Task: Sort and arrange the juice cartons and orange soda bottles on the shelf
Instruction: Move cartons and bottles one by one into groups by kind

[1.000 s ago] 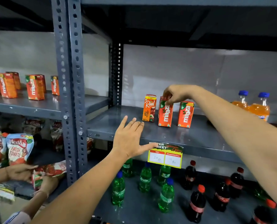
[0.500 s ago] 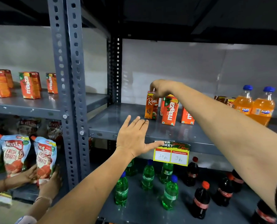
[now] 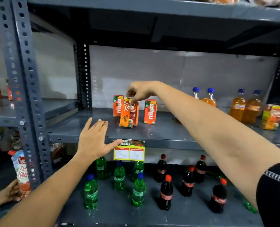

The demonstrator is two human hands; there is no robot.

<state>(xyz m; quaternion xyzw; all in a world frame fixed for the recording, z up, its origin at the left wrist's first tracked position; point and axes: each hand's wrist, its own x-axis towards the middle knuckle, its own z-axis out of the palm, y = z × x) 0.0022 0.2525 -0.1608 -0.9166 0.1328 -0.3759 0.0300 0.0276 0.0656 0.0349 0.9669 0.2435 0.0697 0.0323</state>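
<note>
Pulled forward from the row since half a second ago, the Real apple carton (image 3: 129, 113) hangs tilted, pinched at its top by the right hand (image 3: 141, 91), between two Maaza cartons (image 3: 150, 111), while the left hand (image 3: 93, 141), fingers spread, rests at the shelf (image 3: 168, 135) edge; next it probably needs setting down apart from the Maaza.

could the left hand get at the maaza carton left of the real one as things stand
Probably yes: the left hand is open and empty at the shelf edge, and bare shelf lies between it and that Maaza carton.
</note>
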